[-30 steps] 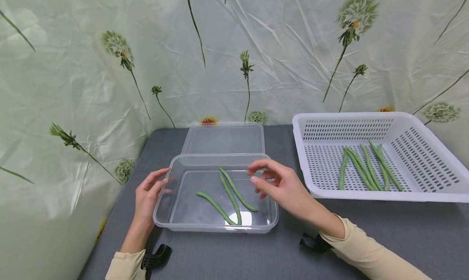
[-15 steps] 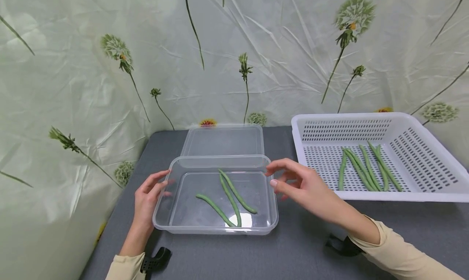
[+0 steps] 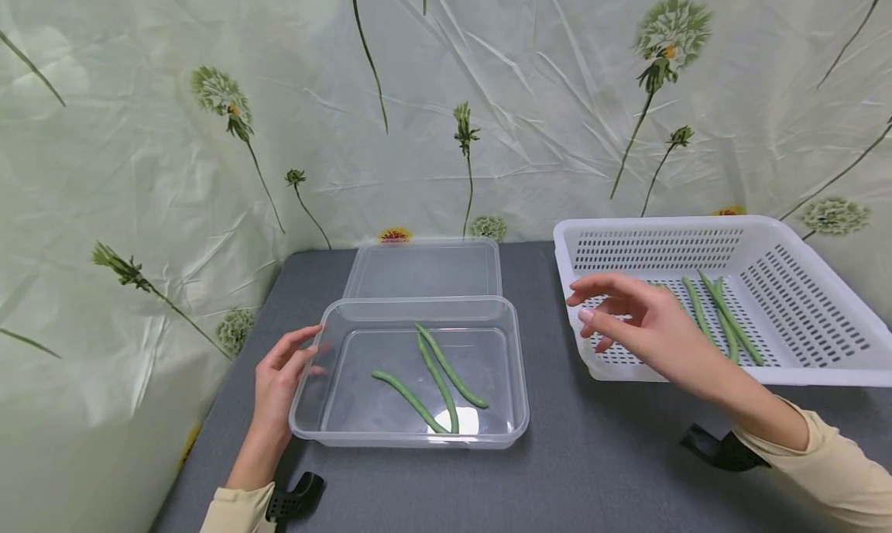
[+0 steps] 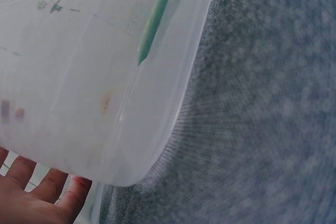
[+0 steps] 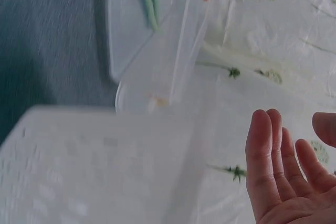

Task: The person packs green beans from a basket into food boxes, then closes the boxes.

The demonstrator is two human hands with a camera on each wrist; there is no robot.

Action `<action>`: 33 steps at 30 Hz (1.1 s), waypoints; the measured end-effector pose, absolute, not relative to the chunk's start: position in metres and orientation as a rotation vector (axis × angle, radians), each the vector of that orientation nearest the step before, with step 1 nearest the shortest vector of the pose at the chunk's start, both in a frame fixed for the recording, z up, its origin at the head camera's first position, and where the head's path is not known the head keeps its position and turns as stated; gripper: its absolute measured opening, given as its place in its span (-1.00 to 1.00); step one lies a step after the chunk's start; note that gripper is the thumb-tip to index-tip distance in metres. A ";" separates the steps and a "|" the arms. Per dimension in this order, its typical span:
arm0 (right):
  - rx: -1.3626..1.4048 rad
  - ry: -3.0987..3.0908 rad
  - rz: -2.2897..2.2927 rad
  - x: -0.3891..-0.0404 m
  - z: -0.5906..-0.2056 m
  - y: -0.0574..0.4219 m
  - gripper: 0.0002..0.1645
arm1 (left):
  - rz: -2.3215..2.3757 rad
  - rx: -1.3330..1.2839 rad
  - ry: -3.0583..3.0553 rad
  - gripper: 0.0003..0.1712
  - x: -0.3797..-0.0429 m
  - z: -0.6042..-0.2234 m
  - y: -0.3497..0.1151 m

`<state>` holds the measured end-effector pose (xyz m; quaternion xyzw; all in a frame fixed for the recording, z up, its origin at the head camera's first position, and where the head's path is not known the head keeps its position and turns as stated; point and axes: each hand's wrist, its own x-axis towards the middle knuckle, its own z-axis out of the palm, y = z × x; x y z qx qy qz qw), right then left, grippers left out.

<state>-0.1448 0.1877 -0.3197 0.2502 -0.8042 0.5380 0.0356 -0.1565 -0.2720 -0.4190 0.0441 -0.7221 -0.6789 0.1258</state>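
My left hand rests its fingers against the left side of a clear plastic container. Inside lie a few green beans. In the left wrist view, the fingers stretch along the container's edge, and a bean shows through the wall. My right hand hovers over the left part of a white perforated basket, loosely bent and holding nothing. Several more green beans lie in the basket, some hidden behind that hand. The right wrist view shows the right hand's fingers apart from the thumb.
A clear lid lies flat behind the container, near the back edge of the grey cloth-covered table. A sheet with printed flowers hangs behind and to the left. Black straps sit on both wrists.
My right hand has moved rightward, from above the container's right side to over the basket's left part. My left hand has stayed at the container, and the beans have not moved.
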 end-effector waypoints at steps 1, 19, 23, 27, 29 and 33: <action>0.773 -2.478 1.626 -0.146 -0.318 0.192 -0.60 | -1.977 0.129 -2.103 -0.67 -0.157 -0.419 -0.272; 0.787 -2.849 1.200 -0.186 -0.286 0.256 -0.58 | -2.003 0.115 -2.093 -0.66 -0.156 -0.418 -0.272; 0.766 -2.875 1.129 -0.198 -0.283 0.267 -0.65 | -1.992 0.113 -2.093 -0.66 -0.156 -0.418 -0.271; 0.739 -2.882 1.080 -0.209 -0.284 0.277 -0.67 | -1.982 0.119 -2.099 -0.66 -0.156 -0.418 -0.272; 0.745 -2.897 1.063 -0.215 -0.285 0.283 -0.65 | -1.984 0.122 -2.102 -0.66 -0.156 -0.419 -0.272; 0.778 -2.951 1.065 -0.227 -0.290 0.297 -0.60 | -1.987 0.131 -2.103 -0.66 -0.156 -0.419 -0.271</action>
